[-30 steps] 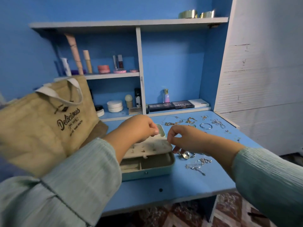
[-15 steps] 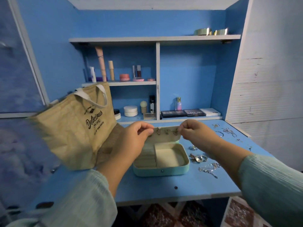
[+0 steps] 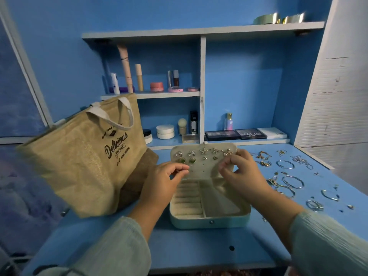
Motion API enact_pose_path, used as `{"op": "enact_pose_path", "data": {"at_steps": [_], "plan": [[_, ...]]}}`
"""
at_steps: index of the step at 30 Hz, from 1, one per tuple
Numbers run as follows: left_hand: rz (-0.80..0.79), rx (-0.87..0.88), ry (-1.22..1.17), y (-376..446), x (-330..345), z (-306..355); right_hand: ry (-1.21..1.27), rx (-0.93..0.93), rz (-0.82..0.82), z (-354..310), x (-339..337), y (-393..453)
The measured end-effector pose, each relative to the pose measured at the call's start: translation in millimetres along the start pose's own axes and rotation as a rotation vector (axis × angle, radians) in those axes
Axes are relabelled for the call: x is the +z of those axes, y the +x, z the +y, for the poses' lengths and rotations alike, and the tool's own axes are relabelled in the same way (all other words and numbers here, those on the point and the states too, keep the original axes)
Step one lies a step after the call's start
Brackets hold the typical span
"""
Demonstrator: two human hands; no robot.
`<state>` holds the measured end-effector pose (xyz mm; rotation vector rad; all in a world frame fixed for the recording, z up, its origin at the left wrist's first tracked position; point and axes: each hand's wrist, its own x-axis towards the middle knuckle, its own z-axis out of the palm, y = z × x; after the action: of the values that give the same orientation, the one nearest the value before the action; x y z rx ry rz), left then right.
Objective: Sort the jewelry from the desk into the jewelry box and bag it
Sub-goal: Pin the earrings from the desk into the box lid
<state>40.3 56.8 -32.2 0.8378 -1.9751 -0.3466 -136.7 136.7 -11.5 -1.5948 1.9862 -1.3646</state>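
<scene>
Person, two arms in view. Left sleeve (image 3: 111, 248): pale sage-green fabric with fine lengthwise ribbing, loose cut, wide cuff ending partway up the forearm. Right sleeve (image 3: 328, 242): same pale green ribbed cloth, same loose cut, cuff likewise short of the wrist. Left hand (image 3: 165, 176) and right hand (image 3: 242, 170): bare, with short nails on the fingers (image 3: 229, 163).

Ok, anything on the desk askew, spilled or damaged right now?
Only the tan jute tote bag stands out: it leans tilted at the blue desk's left edge instead of standing upright. The silver hoops and chains lie scattered to the right, unsorted. No damage shows on the open mint jewelry box.
</scene>
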Motion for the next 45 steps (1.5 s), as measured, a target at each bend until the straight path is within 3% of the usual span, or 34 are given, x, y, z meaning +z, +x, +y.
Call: {"op": "enact_pose_path", "data": {"at_steps": [8, 13, 23, 45], "plan": [[0.170, 0.328, 0.227, 19.8, 10.1, -23.0, 0.017, 0.032, 0.014, 2.3, 8.9, 15.7], [0.195, 0.432, 0.314, 23.5, 10.3, -23.3, 0.084, 0.030, 0.020, 8.5, 12.1, 23.1], [0.174, 0.415, 0.398, 26.0, 19.2, -36.7, 0.204, 0.034, 0.032, 19.6, 13.3, 24.8], [0.227, 0.421, 0.476, 31.6, 21.7, -32.2, 0.187, -0.002, 0.033, 22.7, 14.2, 21.9]]}}
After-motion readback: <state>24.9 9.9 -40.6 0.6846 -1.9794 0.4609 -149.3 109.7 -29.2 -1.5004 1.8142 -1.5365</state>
